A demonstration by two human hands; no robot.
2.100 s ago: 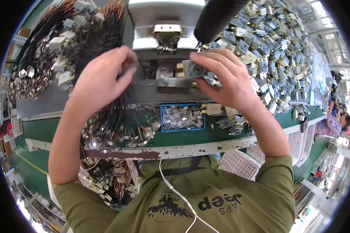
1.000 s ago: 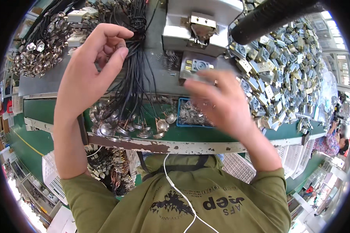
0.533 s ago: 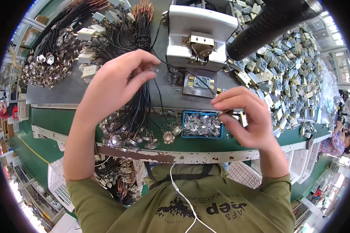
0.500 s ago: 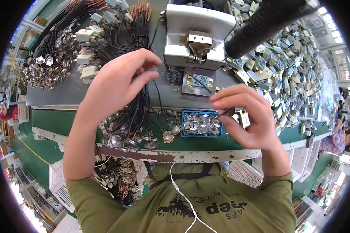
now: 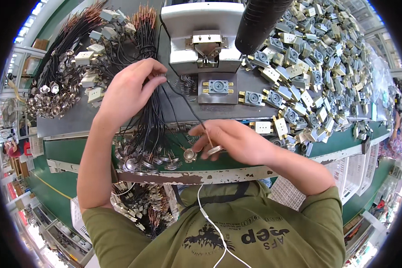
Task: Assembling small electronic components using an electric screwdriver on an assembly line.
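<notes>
My left hand (image 5: 128, 91) pinches a thin black wire (image 5: 185, 102) between thumb and forefinger, beside the hanging bundle of black wires (image 5: 152, 114). From there the wire slants down to my right hand (image 5: 241, 142), which is closed near the table's front edge. A copper-coloured end of it shows at those fingers, next to a round metal cap (image 5: 215, 150) held in them. Another round metal cap (image 5: 190, 155) hangs just left of my right fingers. Ahead, a grey thermostat-like block (image 5: 218, 86) with brass tabs sits on a metal fixture (image 5: 218, 99).
A silver press (image 5: 178, 27) stands behind the fixture, with a thick black tube (image 5: 261, 27) beside it. Many grey and cream blocks (image 5: 295, 89) are heaped at right. Metal caps with wires (image 5: 53, 96) lie at far left. White crates (image 5: 332, 176) stand below the table.
My right hand has come left and down with the metal cap, now covering most of the blue tray of metal clips. The left hand keeps its pinch on the wire. The whole view has shifted.
</notes>
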